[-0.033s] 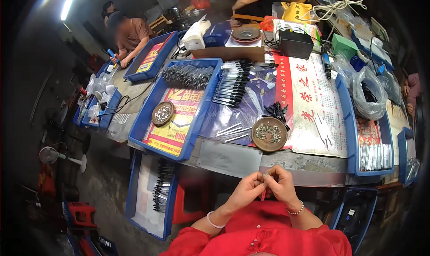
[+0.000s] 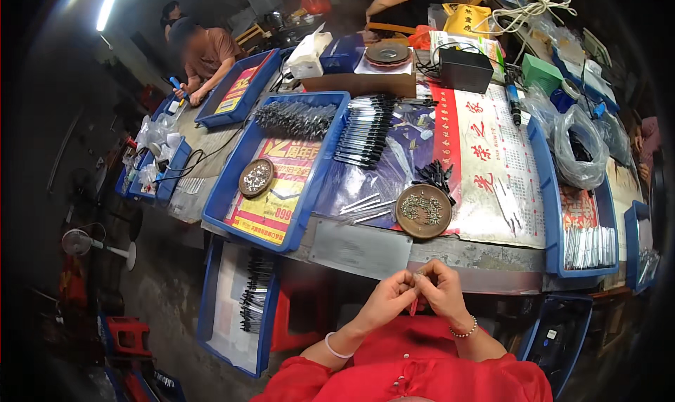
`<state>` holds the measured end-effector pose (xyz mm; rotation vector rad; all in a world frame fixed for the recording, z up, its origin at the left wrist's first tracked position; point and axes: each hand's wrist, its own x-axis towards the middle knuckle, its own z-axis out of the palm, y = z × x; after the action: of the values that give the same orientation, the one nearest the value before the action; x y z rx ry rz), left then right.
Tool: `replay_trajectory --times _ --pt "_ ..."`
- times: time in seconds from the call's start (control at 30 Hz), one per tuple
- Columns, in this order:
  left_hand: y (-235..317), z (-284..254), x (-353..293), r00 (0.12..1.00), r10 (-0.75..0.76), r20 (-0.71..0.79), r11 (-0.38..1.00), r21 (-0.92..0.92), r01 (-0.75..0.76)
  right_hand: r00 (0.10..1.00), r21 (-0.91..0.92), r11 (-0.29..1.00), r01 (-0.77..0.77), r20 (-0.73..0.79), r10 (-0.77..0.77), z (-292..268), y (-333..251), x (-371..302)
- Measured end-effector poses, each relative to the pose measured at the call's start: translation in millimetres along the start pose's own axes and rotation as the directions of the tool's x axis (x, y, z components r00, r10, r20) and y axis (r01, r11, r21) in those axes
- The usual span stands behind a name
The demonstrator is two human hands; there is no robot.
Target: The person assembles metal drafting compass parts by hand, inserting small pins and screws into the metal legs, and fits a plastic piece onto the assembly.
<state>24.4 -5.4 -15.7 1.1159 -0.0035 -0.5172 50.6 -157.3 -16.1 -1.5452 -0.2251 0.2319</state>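
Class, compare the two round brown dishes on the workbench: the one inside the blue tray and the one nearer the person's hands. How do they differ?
The dish in the blue tray is smaller and sits on a printed sheet inside the tray; the dish near the hands is larger and rests on the table covering. The smaller one holds pale, silvery bits; the larger holds darker, duller ones. Both are round, brown and shallow, with small metal parts inside.

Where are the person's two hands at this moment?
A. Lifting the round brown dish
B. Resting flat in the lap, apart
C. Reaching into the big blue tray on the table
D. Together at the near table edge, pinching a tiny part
D: the left hand and right hand meet fingertip to fingertip just below the table edge, short of the round brown dish and the blue tray.
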Motion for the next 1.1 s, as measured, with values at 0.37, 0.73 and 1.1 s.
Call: replay_trajectory --times 0.37,0.73,1.1 --pt "0.6 -0.5 -1.0 1.0 0.007 -0.005 1.0 0.008 -0.007 1.0 -0.017 1.0 -0.006 0.008 0.006 1.3 -1.8 0.5" --pt "0.1 -2.0 -0.1 1.0 0.008 0.008 0.999 0.032 -0.008 1.0 -0.035 0.999 0.028 -0.005 -0.028 1.3 -6.7 1.0" --pt "0.3 -2.5 1.0 1.0 -0.01 0.011 0.999 0.034 0.01 1.0 -0.013 1.0 0.028 -0.001 -0.028 1.4 -4.4 1.5"
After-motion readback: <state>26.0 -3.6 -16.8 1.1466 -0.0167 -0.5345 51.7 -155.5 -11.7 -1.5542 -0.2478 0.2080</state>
